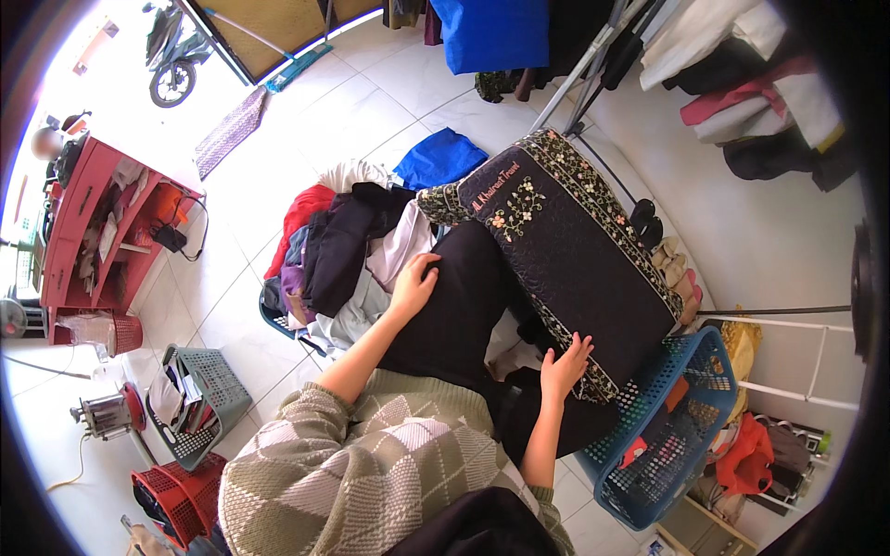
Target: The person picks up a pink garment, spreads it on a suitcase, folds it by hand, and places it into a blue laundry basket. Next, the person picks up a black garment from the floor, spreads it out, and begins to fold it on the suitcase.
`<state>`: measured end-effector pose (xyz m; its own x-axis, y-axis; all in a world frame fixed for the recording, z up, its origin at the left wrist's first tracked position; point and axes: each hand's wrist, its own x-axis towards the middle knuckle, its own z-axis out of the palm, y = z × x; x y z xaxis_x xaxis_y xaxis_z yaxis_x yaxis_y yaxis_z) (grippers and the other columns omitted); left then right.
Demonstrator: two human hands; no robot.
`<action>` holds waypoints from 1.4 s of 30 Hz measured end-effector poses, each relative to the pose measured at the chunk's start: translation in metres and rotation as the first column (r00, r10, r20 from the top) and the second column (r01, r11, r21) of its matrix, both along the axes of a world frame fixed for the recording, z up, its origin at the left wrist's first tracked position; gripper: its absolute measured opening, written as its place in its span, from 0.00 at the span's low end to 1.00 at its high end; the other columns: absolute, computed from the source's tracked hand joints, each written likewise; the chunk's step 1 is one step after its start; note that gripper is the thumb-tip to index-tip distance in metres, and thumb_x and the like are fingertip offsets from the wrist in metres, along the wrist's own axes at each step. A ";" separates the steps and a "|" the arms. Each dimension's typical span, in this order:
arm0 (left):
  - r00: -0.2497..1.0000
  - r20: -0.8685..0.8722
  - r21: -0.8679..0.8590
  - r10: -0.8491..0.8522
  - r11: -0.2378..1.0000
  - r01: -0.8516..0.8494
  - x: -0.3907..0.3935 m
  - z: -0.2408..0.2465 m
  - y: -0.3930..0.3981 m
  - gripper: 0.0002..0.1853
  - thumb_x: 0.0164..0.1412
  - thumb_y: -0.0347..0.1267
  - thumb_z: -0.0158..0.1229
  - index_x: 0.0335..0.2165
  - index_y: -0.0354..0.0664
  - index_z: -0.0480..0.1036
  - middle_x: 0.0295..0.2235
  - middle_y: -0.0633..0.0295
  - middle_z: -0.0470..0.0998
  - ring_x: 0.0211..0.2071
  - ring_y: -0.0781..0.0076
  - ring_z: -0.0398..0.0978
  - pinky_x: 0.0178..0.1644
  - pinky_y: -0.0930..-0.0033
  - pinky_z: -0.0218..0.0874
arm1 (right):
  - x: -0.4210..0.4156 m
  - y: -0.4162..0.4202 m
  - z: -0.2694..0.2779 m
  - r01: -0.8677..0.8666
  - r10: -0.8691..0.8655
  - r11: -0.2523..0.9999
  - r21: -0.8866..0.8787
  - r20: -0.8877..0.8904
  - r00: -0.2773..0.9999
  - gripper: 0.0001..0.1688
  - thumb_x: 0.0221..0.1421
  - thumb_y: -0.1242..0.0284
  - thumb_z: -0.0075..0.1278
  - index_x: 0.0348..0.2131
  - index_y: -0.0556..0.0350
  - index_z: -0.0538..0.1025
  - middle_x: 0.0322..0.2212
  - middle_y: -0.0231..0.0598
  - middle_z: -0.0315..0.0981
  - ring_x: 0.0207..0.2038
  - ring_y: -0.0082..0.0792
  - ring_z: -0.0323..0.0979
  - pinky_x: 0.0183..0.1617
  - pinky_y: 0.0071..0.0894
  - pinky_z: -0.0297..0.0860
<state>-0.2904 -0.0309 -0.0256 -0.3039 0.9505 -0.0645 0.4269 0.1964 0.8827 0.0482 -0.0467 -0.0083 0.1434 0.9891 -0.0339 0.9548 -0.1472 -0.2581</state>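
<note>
My left hand (pixel 415 283) rests on the knee of my black trousers (pixel 462 278), close to a heap of clothes (pixel 337 250) in a blue basket. The heap has black, red, white and purple pieces. My right hand (pixel 567 366) lies with fingers apart on the near edge of an ironing board (pixel 570 257). A dark quilted cover with an embroidered floral border and writing is on the board. A blue cloth (pixel 439 158) is at the far side of the heap.
A blue plastic basket (pixel 719 410) stands at my right, beside the board. A grey-green basket (pixel 226 396) and a red basket (pixel 188 497) are at my left. A pink cabinet (pixel 76 215) and a mop (pixel 299 68) are farther off. Clothes hang at upper right.
</note>
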 end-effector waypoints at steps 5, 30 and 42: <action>0.765 -0.600 -0.075 0.235 0.935 -0.347 -0.076 -0.073 -0.032 0.13 0.42 0.35 0.61 0.31 0.45 0.78 0.53 0.51 0.62 0.55 0.51 0.57 0.55 0.56 0.53 | 0.000 -0.004 0.000 -0.044 0.044 0.999 0.026 -0.012 0.999 0.41 0.47 0.73 0.54 0.57 0.54 0.53 0.61 0.56 0.41 0.63 0.55 0.40 0.63 0.58 0.44; 0.635 -0.552 0.640 -0.540 0.215 0.738 0.139 0.221 0.016 0.24 0.45 0.34 0.59 0.44 0.42 0.72 0.34 0.64 0.75 0.34 0.71 0.73 0.40 0.68 0.63 | -0.017 0.036 0.064 -0.181 -0.125 0.983 -0.025 -0.812 -0.570 0.37 0.61 0.50 0.33 0.55 0.64 0.59 0.54 0.45 0.59 0.56 0.43 0.59 0.58 0.41 0.56; 0.693 -0.630 0.075 -0.351 0.861 0.503 0.120 0.056 0.083 0.33 0.41 0.29 0.64 0.50 0.51 0.65 0.51 0.53 0.63 0.52 0.54 0.61 0.52 0.56 0.58 | 0.060 0.017 0.085 0.477 -0.003 0.846 -0.237 -0.898 -0.441 0.27 0.57 0.60 0.49 0.52 0.55 0.66 0.49 0.36 0.66 0.51 0.35 0.64 0.55 0.38 0.59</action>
<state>-0.1709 0.0520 0.0300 0.2344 0.9486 0.2124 0.8501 -0.3060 0.4286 0.1087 -0.0292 0.0772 0.3832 0.8545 -0.3506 -0.6874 0.0103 -0.7262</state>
